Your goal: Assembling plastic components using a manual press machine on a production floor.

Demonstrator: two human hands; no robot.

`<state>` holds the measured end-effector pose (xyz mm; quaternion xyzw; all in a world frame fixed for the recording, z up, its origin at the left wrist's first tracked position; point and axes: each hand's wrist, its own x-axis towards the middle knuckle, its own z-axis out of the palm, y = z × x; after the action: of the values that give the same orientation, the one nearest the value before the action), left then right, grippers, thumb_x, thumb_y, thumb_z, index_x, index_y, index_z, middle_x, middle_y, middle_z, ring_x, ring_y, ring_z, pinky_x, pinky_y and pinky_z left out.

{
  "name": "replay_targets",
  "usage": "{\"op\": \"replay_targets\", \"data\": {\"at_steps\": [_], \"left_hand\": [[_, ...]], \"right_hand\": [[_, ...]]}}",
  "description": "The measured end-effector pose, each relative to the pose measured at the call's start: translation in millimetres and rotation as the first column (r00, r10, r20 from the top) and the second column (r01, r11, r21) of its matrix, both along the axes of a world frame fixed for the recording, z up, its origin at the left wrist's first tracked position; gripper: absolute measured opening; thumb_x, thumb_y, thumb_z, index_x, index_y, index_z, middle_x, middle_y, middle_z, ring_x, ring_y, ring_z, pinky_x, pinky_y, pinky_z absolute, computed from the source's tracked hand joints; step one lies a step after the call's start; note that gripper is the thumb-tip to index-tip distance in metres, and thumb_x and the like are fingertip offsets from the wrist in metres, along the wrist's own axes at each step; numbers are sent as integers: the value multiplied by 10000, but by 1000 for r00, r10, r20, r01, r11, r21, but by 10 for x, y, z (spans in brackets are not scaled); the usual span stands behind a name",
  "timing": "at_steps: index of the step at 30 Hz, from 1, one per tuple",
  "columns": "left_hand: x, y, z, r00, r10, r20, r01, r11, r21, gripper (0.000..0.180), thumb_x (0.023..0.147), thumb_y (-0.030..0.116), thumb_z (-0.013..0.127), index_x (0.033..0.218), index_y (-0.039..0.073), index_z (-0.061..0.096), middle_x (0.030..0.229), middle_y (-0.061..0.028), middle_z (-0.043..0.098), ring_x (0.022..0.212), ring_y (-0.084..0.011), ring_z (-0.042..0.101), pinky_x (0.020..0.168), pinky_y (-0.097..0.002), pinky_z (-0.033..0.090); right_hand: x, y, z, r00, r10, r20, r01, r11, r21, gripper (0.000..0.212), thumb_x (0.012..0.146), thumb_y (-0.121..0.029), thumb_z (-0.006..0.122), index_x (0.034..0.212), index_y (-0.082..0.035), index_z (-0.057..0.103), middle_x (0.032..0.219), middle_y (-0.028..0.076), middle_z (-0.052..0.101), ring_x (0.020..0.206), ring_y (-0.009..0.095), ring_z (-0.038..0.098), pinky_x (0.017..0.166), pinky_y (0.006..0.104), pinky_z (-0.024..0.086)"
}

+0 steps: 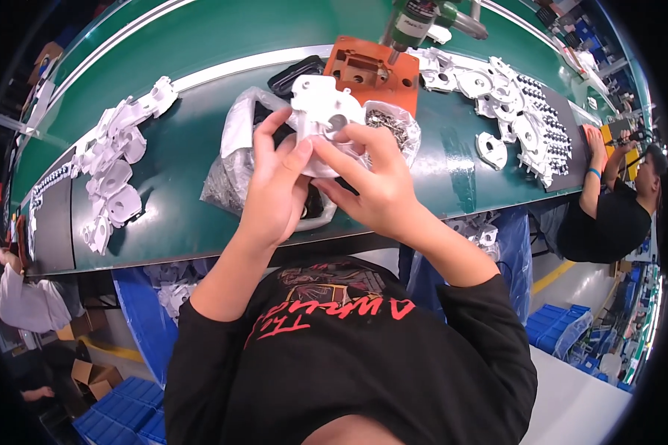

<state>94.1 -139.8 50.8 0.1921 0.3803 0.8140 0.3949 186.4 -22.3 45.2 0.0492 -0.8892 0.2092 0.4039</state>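
Our left hand (274, 189) and right hand (382, 178) both grip white molded part (321, 95), fingers closed about its left and right sides. We hold it raised over green tabletop (177, 152), on near side of orange fixture (402, 83). Green tool (412, 26) at far side, above orange fixture. Plastic bag (237, 137) left of our hands; bag of small metal pieces (390, 122) just beyond right hand. We have loose white parts at left (119, 174) and more white parts at right (491, 96).
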Motion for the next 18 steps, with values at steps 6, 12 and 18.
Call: {"op": "replay_targets", "data": {"at_steps": [6, 12, 18], "left_hand": [[-419, 159, -192, 850, 42, -525, -161, 970, -183, 156, 906, 133, 558, 983, -1, 539, 879, -63, 624, 801, -130, 606, 729, -241, 472], [-975, 1041, -291, -448, 84, -890, -195, 962, 189, 138, 771, 101, 577, 901, 57, 563, 834, -93, 614, 773, -297, 611, 683, -392, 496], [-1186, 1629, -447, -619, 5, -785, -88, 993, 76, 151, 781, 100, 558, 928, 67, 570, 1009, -86, 607, 908, -275, 606, 743, -366, 510]], "right_hand": [[164, 187, 76, 997, 35, 63, -20, 976, -216, 392, 686, -22, 678, 1069, -22, 593, 999, 135, 583, 957, 286, 570, 826, 380, 454], [253, 684, -135, 903, -237, 358, 246, 969, 21, 202, 735, -83, 672, 932, -59, 639, 839, 93, 544, 827, 287, 528, 741, 371, 440], [240, 708, -146, 887, -239, 396, 255, 967, 13, 156, 741, -69, 665, 889, -45, 619, 838, 103, 547, 855, 294, 534, 750, 379, 439]]}}
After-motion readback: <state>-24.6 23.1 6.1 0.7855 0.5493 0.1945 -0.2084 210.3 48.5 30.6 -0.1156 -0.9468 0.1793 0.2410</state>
